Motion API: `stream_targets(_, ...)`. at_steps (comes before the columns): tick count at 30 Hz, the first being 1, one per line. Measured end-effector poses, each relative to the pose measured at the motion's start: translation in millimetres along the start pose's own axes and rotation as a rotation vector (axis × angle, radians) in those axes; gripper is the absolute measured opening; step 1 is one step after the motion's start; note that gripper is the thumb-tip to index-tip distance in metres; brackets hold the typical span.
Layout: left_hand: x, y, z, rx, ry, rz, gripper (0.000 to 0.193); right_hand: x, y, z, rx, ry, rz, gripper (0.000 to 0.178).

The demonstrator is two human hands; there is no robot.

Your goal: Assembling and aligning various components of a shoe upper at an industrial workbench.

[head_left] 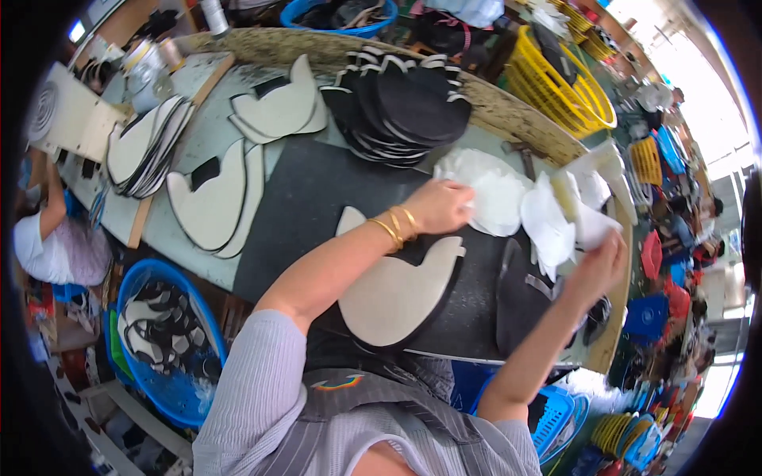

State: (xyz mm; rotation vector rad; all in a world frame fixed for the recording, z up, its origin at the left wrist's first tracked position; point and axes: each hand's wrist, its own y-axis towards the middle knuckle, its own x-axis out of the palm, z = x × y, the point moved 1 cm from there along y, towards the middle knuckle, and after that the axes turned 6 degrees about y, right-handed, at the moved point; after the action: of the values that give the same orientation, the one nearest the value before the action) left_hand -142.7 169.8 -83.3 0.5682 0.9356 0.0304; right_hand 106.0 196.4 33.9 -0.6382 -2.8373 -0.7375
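Observation:
My left hand [441, 207], with gold bangles at the wrist, is closed by the left edge of a pile of thin white rounded sheets [496, 194]. What its fingers pinch, if anything, is hard to make out. Farther right, my right hand [601, 266] pinches the lower edge of a thin white sheet [592, 228]. Beside that are more loose white sheets [548, 222]. Below my left hand, a cream curved shoe-upper piece [397, 297] with a dark edge lies on the black mat [305, 186]; my wrist covers part of it.
A tall stack of black curved pieces [417, 103] stands at the back. Cream pieces [210, 194] lie to the left, near a white machine [71, 115]. A hammer [525, 157] rests by the wooden rim. A blue tub [131, 297] of scraps sits lower left; another person [59, 238] is beyond.

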Motion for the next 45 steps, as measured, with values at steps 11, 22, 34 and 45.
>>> stream_targets(11,-81.9,-97.0,127.2,-0.591,-1.335,0.212,0.017,28.6,-172.8,-49.4,-0.086,-0.048,-0.909,0.031)
stream_targets(22,-132.9,-135.6,148.4,-0.598,-0.791,0.43,0.013,51.0,-196.1,-83.6,-0.729,-0.401,-0.935,0.014)
stream_targets(34,-112.1,-146.1,157.4,-0.486,-0.65,0.51,0.016,34.4,-195.4,-100.9,-0.938,-0.436,-1.016,0.019)
stream_targets(45,-94.0,-133.6,159.3,-0.673,-1.287,0.451,0.014,7.2,-188.6,-79.6,-0.233,-0.382,-0.683,0.012)
